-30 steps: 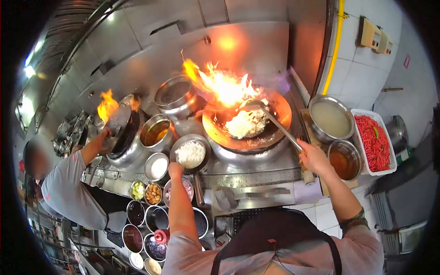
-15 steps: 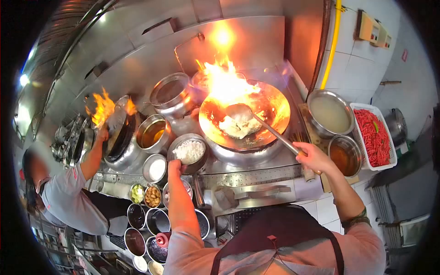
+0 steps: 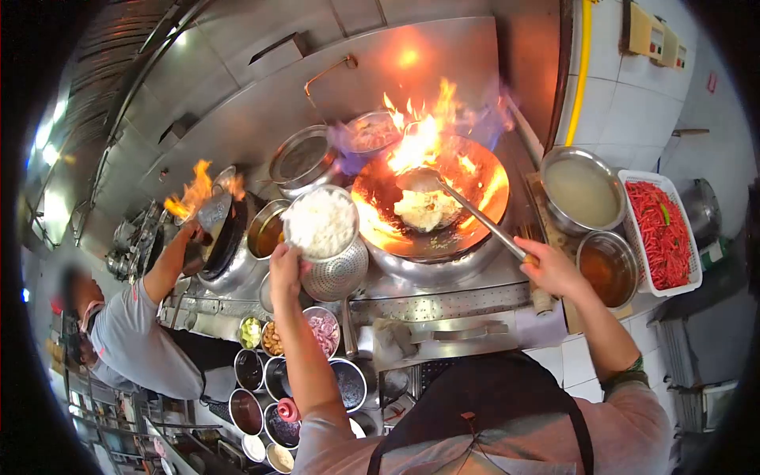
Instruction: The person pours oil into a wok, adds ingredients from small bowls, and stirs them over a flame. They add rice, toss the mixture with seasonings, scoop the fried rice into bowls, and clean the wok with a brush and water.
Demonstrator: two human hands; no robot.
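Observation:
My left hand (image 3: 286, 273) is closed on the rim of a bowl of white rice (image 3: 321, 224), tilted and raised above a perforated strainer (image 3: 336, 275). My right hand (image 3: 550, 265) grips the long handle of a ladle (image 3: 487, 222). The ladle's round head is inside a large wok (image 3: 380, 233), against a pale yellow mass that looks like egg (image 3: 427, 210). Tall flames (image 3: 419, 142) rise at the wok's far side and partly hide its inside.
A co-worker (image 3: 142, 340) at left works over a flaming wok (image 3: 222, 237). A pot of brown liquid (image 3: 266, 229) stands left of my bowl. At right are a pan of cloudy liquid (image 3: 582, 190), a bowl of amber liquid (image 3: 608, 267) and a basket of red strips (image 3: 657, 237). Ingredient tubs (image 3: 323, 331) stand below.
My left hand has lifted the bowl of rice out of the strainer and tilted it. The flames over my wok have shrunk. My right hand still holds the ladle in the wok.

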